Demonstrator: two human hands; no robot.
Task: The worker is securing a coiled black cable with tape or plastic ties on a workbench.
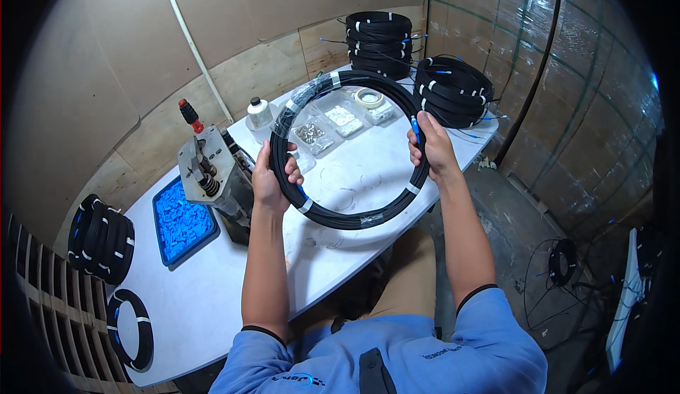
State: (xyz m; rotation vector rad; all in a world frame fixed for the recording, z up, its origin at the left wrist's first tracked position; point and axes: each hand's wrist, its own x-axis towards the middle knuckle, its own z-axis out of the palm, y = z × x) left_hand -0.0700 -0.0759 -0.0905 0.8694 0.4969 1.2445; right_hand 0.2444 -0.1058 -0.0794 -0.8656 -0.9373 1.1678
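Observation:
Between my two hands I hold up a large coil of black cable (pixel 342 218), tilted above the white table (pixel 333 252). White tape bands bind it at several places, and clear plastic wrap covers its upper left part. My left hand (pixel 272 174) is closed round the coil's left side, near a bit of blue. On the right side, my right hand (pixel 433 146) grips the coil with the thumb beside a blue connector (pixel 415 129). Beyond the coil, partly seen through its ring, are clear trays of small metal parts (pixel 312 135) and white parts (pixel 343 119).
A bench press (pixel 212 167) with a red-and-black handle stands left, beside a blue tray (pixel 214 232) of small blue pieces. A white bottle (pixel 259 113) stands behind. Stacked coils (pixel 379 43) and more coils (pixel 453 93) sit at the back right; another coil (pixel 145 334) lies at the near left.

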